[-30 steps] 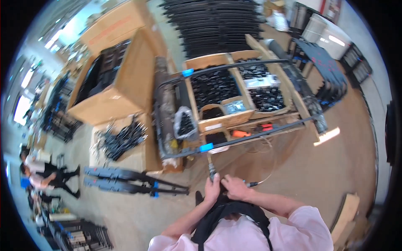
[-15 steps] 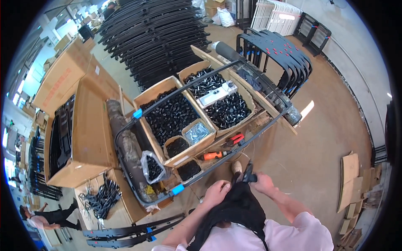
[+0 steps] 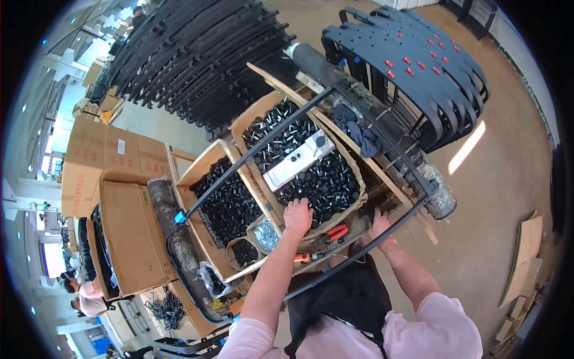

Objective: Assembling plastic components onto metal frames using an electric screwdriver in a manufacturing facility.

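Observation:
My left hand reaches to the near edge of a cardboard box of black-headed bolts; its fingers are stretched out over the bolts, their tips hard to see. Beyond the fingers, a white rectangular device lies on the bolts. My right hand is closed by the bench's near right side, behind a bar of the black tubular frame. A dark hand tool shows at its fingers, largely in shadow. Between my hands lie red-handled pliers and an orange-handled tool.
A second box holds black knobs, with small tubs of silver screws and black screws. Padded rollers flank the bench. Stacked black racks stand at far right, a large carton at left.
My left hand has moved from my apron up to the bolt box. My right hand has carried the black tool forward to the bench edge. The view has shifted closer over the bench.

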Tool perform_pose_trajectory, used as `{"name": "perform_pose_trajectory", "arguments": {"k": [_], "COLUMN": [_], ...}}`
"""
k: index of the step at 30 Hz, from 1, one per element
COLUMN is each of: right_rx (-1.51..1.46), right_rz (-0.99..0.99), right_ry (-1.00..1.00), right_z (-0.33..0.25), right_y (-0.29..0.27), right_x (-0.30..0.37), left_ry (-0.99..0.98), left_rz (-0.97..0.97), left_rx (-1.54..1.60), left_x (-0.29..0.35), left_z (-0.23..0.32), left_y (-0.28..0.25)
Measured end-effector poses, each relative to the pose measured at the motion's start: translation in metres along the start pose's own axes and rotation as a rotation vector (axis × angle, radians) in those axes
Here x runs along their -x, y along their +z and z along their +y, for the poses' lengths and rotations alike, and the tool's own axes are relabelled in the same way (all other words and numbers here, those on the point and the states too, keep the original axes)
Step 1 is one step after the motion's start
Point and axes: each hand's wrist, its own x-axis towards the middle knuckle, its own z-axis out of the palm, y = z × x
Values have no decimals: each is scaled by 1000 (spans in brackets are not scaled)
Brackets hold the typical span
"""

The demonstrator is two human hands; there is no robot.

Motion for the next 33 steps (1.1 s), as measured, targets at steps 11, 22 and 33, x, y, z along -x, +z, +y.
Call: {"name": "perform_pose_trajectory", "arguments": {"k": [11,22,33], "right_rx": [47,469,-13], "right_rz": [-830,99,-161], "right_ry": [-591,-901,-796], "right_z": [-74,-181,-178], "right_y": [-197,-15,-90], "right_x": [74,-115,-76], "left_ry": [-196,-119,154], "left_rz": [-37,43,227], "left_rx": [543,888,978], "left_x": [-23,-153,-332], "left_z": [2,42,79], "left_y": [-33,-127,-130]}}
